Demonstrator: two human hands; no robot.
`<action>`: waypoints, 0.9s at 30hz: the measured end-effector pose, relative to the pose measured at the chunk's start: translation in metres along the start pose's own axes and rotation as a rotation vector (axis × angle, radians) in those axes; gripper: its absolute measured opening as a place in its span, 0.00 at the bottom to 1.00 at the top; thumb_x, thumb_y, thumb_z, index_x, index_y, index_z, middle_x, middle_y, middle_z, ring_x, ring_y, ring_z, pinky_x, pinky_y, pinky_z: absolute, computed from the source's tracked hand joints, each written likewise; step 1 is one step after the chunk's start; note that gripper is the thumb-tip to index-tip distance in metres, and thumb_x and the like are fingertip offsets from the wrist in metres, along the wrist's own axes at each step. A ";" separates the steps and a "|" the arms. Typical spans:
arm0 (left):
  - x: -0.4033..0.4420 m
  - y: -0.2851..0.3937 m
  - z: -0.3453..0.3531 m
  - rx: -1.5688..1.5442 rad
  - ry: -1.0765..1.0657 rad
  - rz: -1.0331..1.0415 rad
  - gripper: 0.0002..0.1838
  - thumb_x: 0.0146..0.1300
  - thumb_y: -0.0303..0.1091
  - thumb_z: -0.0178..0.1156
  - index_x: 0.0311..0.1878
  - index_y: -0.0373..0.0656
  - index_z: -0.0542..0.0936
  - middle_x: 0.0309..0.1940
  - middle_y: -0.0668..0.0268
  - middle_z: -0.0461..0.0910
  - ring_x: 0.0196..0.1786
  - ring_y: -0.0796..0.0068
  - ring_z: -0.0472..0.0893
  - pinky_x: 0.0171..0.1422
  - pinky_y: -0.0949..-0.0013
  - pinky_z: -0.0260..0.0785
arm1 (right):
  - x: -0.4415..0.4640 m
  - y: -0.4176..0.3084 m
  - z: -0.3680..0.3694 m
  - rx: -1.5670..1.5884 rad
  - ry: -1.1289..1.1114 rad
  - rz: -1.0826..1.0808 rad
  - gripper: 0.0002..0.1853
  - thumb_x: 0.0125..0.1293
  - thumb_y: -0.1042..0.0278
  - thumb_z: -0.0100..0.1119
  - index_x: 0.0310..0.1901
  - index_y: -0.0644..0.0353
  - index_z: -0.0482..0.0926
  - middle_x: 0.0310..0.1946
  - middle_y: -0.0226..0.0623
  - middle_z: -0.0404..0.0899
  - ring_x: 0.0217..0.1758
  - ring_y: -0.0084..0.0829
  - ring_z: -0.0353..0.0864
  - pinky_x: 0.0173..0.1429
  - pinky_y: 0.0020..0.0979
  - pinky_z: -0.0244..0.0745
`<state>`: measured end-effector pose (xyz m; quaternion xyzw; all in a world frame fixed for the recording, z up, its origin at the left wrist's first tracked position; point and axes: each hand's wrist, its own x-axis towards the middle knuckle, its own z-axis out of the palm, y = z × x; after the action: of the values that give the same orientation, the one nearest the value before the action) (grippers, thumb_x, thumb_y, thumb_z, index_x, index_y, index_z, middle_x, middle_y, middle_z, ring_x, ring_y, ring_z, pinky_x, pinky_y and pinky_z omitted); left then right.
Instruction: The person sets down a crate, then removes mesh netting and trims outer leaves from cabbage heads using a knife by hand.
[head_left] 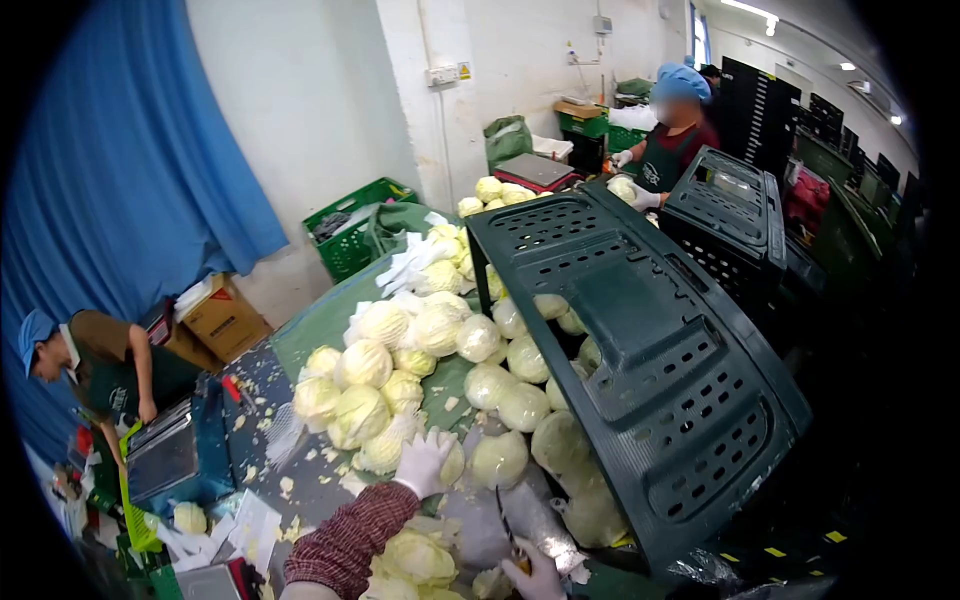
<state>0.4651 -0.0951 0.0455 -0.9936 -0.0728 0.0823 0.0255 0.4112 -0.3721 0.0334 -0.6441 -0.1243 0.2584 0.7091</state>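
Note:
My left hand (424,464), in a white glove, rests with fingers spread on a pale cabbage (452,464) at the edge of the pile. Lower down, my right hand (532,574), also gloved, is closed round a knife (503,512) with a thin dark blade pointing up. Just above the blade lies a cabbage wrapped in clear film (499,459). Clear plastic film (535,520) lies beside my right hand. Loose cabbages (362,415), some in white netting, are heaped beyond my left hand. Cut leaves and a cabbage (415,557) sit below my left forearm.
A large dark green crate (640,300) stands tilted on the right, wrapped cabbages beside and under it. A person (682,130) in a blue cap works at the back right. Another person (110,370) leans over a blue crate (205,440) at the left. Scraps litter the table (262,375).

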 end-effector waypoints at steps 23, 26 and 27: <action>-0.363 0.056 0.158 -1.232 0.762 -0.793 0.57 0.33 0.40 0.81 0.66 0.33 0.57 0.58 0.51 0.66 0.62 0.59 0.68 0.69 0.61 0.61 | -0.113 0.089 0.106 -1.031 -0.622 -0.375 0.15 0.67 0.54 0.55 0.45 0.58 0.75 0.28 0.46 0.80 0.28 0.47 0.81 0.31 0.41 0.75; -0.361 0.056 0.160 -1.215 0.747 -0.825 0.57 0.32 0.37 0.81 0.66 0.33 0.57 0.59 0.51 0.65 0.63 0.58 0.67 0.69 0.60 0.60 | -0.112 0.102 0.114 -1.018 -0.639 -0.296 0.16 0.68 0.53 0.53 0.40 0.59 0.74 0.26 0.48 0.79 0.27 0.51 0.79 0.32 0.46 0.74; -0.360 0.053 0.159 -1.195 0.731 -0.825 0.58 0.31 0.36 0.81 0.66 0.33 0.57 0.60 0.52 0.65 0.63 0.59 0.67 0.69 0.60 0.60 | -0.108 0.102 0.119 -1.008 -0.653 -0.261 0.16 0.68 0.53 0.53 0.39 0.60 0.73 0.25 0.49 0.79 0.28 0.53 0.78 0.32 0.48 0.73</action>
<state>0.0944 -0.1952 -0.0568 -0.6967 -0.4518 -0.3160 -0.4589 0.2388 -0.3239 -0.0331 -0.7674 -0.5196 0.2629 0.2683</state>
